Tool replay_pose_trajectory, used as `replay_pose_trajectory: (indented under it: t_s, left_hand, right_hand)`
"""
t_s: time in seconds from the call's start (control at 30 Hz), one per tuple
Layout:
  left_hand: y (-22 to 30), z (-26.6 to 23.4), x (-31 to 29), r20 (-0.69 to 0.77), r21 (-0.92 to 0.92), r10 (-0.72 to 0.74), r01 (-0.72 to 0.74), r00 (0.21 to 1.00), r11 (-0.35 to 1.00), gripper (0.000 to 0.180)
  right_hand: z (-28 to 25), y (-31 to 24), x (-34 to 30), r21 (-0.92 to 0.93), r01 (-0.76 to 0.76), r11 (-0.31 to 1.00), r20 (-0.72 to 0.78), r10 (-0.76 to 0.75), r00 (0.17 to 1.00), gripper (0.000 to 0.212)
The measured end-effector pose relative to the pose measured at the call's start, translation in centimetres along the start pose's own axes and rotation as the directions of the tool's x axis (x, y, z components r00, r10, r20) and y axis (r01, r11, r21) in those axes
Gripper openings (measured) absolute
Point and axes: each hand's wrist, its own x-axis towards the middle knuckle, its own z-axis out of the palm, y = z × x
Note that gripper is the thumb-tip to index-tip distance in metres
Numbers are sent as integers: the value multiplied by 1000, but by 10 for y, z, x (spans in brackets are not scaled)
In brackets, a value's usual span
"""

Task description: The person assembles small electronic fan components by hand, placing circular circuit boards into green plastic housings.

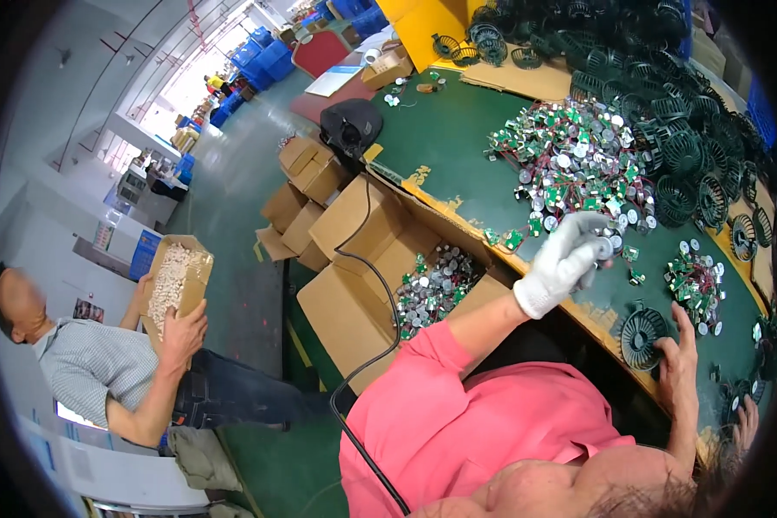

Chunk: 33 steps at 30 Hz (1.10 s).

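My left hand [568, 264], in a white glove, is closed round a small round grey motor [605, 249] above the green table, in front of a large heap of motors [578, 160] with red wires and green circuit boards. My right hand [680, 363] is bare, with thumb and forefinger apart. Its thumb touches or nearly touches the right rim of a black plastic fan guard [641, 335] at the table's near edge. Beyond that hand sits a smaller pile of motors [696, 285]. The undersides of my left fingers are hidden.
Black fan guards [678, 147] are piled at the back right. Left of the table stands an open cardboard box [341, 306] with motors inside. A black cable [373, 285] hangs across it. Another person [104, 363] carries a tray [180, 281] at left. Someone else's hand [742, 425] shows at lower right.
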Motion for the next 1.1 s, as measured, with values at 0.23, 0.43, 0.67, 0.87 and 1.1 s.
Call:
replay_pose_trajectory:
  t_s: [0.23,0.43,0.67,0.87,1.1]
  left_hand:
    - [10,-19,-9,-52,96,30,-25,998,995,63]
    - [6,-24,-10,-108,114,35,-22,994,993,61]
    - [-2,-24,-10,-123,49,82,-77,989,996,61]
    - [-3,-33,-14,-174,65,119,-110,977,992,60]
    - [0,-30,-19,-165,102,90,-74,982,992,61]
  right_hand:
    - [20,15,-14,78,-72,994,-6,73,997,34]
    - [26,6,-15,47,-122,991,-142,127,982,38]
    - [36,17,-23,22,-181,983,-214,181,960,37]
    - [35,18,-22,21,-209,978,-225,209,952,38]
    - [39,17,-20,47,-193,980,-237,199,951,38]
